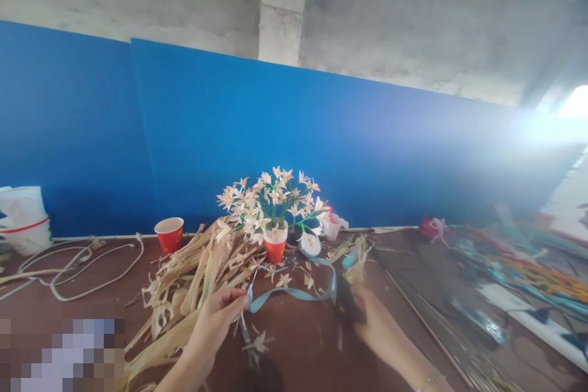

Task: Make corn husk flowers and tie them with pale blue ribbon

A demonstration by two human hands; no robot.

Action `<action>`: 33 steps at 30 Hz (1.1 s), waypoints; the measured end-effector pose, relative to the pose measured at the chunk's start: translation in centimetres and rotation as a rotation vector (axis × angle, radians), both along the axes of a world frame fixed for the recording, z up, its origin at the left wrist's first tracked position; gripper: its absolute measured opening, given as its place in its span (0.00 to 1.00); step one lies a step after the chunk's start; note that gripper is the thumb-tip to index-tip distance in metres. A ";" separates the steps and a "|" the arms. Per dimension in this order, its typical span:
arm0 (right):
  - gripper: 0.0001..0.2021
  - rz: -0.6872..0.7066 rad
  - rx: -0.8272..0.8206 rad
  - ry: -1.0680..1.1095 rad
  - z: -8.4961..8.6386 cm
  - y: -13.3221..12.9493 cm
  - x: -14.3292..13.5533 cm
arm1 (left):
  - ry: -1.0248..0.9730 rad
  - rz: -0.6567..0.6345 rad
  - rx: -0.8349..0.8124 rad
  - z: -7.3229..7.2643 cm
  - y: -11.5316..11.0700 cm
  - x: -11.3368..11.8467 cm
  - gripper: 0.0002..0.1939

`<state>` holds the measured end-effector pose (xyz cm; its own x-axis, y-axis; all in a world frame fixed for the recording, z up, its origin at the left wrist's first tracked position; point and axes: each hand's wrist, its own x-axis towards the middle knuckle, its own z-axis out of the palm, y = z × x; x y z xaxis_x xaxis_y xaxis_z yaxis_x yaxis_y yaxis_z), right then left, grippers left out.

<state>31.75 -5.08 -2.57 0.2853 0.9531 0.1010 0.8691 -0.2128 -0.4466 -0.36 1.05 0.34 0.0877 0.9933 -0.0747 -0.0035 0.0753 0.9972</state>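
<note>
My left hand (220,315) pinches the end of a pale blue tape (294,294) together with a thin pale wire, between thumb and fingertips. The tape loops right across the table and curves back to a white-and-blue roll (310,245). My right hand (374,324) is closed round a dark, motion-blurred object (348,304) whose kind I cannot make out. Behind the tape stands a red and white paper cup (275,249) full of cream husk flowers (275,196) on green stems. Loose flowers (284,281) lie near the cup.
Dried corn husks (215,263) are heaped left of the cup. Farther left are a red cup (169,234), a white cable (92,269) and a white container (27,233). Thin sticks (427,324), a white power strip (537,324) and colourful strands (542,269) lie right.
</note>
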 end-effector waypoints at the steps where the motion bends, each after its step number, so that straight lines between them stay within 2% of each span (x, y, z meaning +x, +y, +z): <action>1: 0.20 -0.003 -0.009 0.026 0.2 0.0 -0.1 | -0.001 -0.005 0.002 0.0 0.0 0.0 0.13; 5: 0.17 -0.079 -0.030 0.058 0.8 0.2 0.0 | -0.006 -0.017 -0.002 -0.2 0.2 -0.1 0.13; 9: 0.16 0.024 0.024 0.094 1.3 0.8 1.7 | -0.023 -0.015 -0.016 -0.4 0.4 0.0 0.12; 14: 0.16 -0.121 0.009 -0.025 2.7 3.5 3.9 | -0.038 -0.020 -0.008 -0.6 0.5 0.0 0.12; 19: 0.10 -0.153 0.035 -0.078 4.0 5.5 4.2 | -0.048 -0.042 -0.030 -0.9 0.7 -0.1 0.13; 23: 0.15 -0.210 0.118 -0.110 5.6 6.8 3.9 | -0.048 -0.041 -0.019 -0.6 0.6 0.0 0.13; 26: 0.17 -0.175 0.186 -0.104 7.2 7.8 2.3 | -0.048 -0.028 -0.037 0.0 0.0 0.3 0.11; 29: 0.16 -0.091 0.252 -0.095 8.3 7.7 -1.6 | -0.088 -0.042 -0.051 0.5 -0.6 0.5 0.09; 31: 0.11 0.054 0.229 -0.039 8.1 6.7 -5.3 | -0.128 -0.066 -0.071 0.5 -0.8 0.7 0.09; 32: 0.10 0.174 0.192 0.018 7.6 6.1 -7.2 | -0.141 -0.081 -0.076 0.4 -0.8 0.8 0.09; 33: 0.10 0.341 0.149 0.181 6.9 5.4 -9.1 | -0.153 -0.099 -0.076 0.4 -0.8 0.8 0.10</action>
